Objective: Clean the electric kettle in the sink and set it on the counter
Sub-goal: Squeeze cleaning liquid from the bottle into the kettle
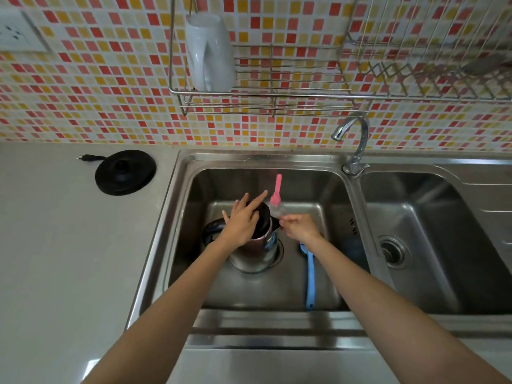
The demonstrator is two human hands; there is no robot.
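Left hand [242,221], fingers straight, rested on the kettle [255,254]; right hand [300,227] pinched a bottle [274,207]. I judged the steel slippery (better gripped by the handle [209,231]).

Upper left: white wall outlet [16,31] on the red/yellow/pink mosaic tiles [110,92]. Top centre: wire rack [277,93] on the wall, white cup [209,51] upside down at its left end. Upper right: second wire rack [429,65], tilted, contents blurred. Chrome faucet [356,139] below the racks, spout pointing left. Left of frame: round black base [125,172], lying flat, its plug [87,157] just beside it, loose.
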